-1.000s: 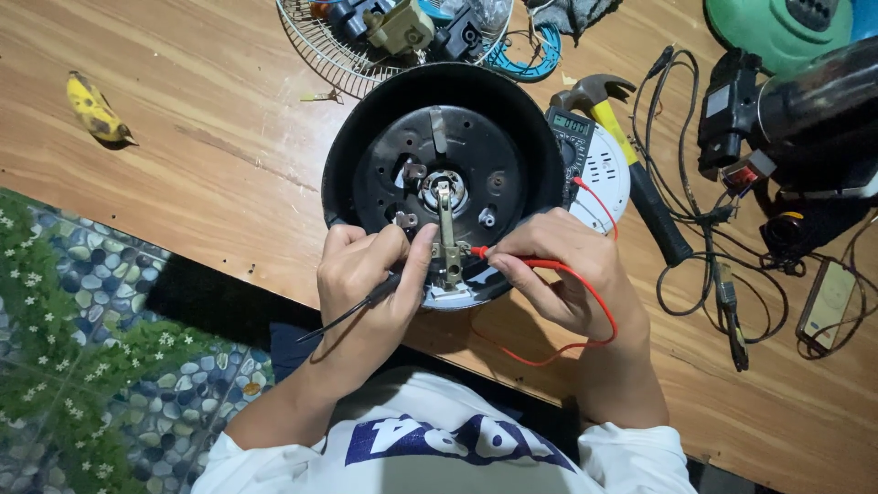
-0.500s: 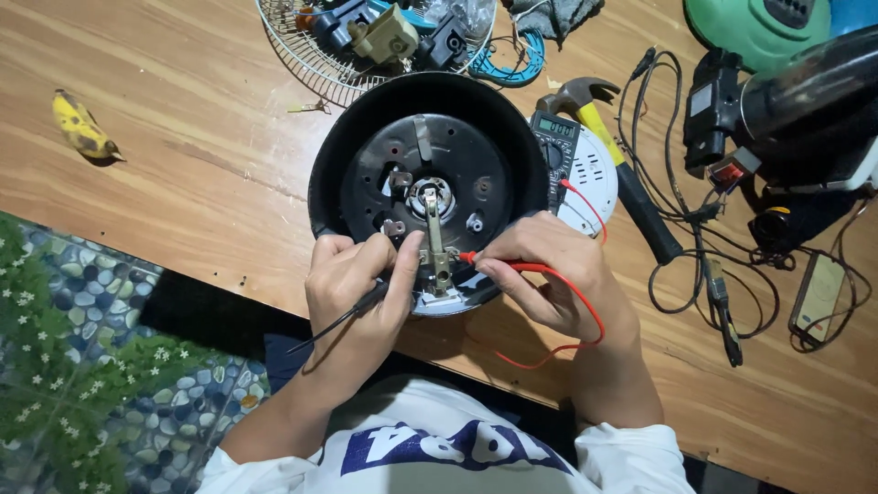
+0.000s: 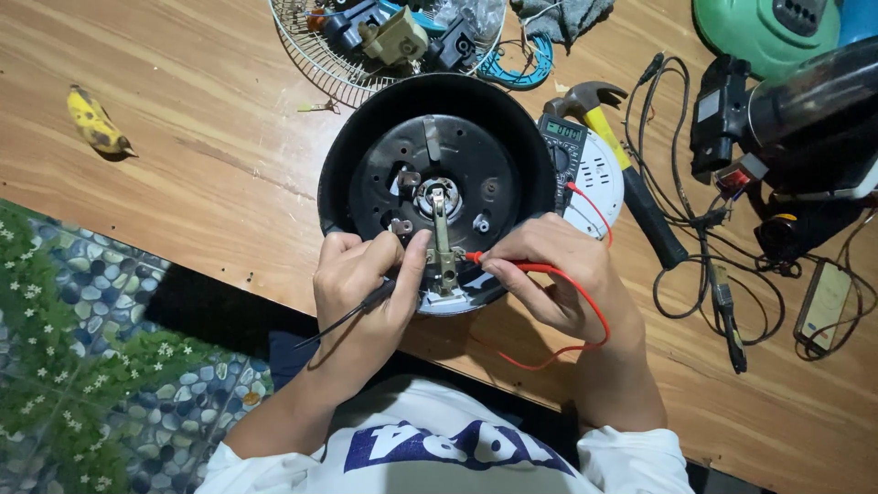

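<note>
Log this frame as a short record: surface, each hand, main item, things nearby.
Surface: wooden table
Main item: round black appliance, upside down
Left hand: holds black probe at the base
Right hand: holds red probe at the base
Nearby: meter, hammer, banana, wire basket

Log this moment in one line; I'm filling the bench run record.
left hand: holds black probe | right hand: holds red probe | both tips at upturned black appliance base | multimeter beside it
</note>
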